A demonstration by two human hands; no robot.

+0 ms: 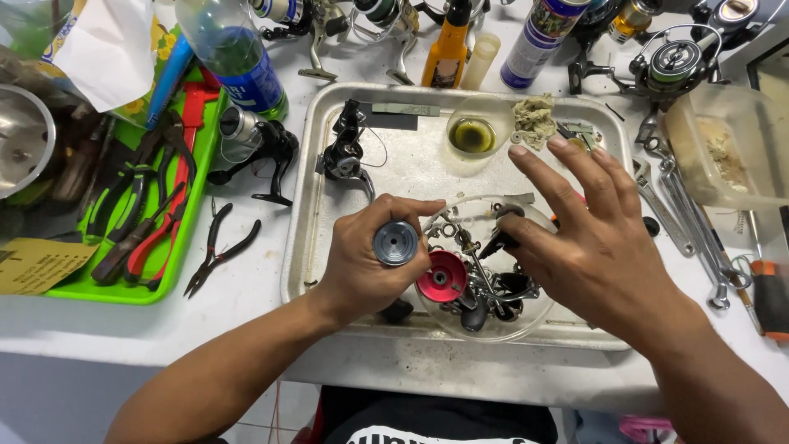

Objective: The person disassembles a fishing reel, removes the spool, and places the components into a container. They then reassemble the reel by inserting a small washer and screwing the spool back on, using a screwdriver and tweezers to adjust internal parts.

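Fingers of my left hand (362, 267) pinch a round grey metal spool cap (395, 243) above the near edge of the dented metal tray (329, 107); my right hand (588, 238), spread and holding nothing, hovers over the clear parts bowl (538, 215), so I'd pick slowly, keeping parts inside.

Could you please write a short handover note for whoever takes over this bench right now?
Left hand holds a round grey spool part over the metal tray. Right hand is open, fingers spread, thumb and fingertips at a dark part in the clear dish of loose parts, which also holds a red spool. A stripped reel body lies on the tray. The parts lie unassembled; pliers sit left of the tray.
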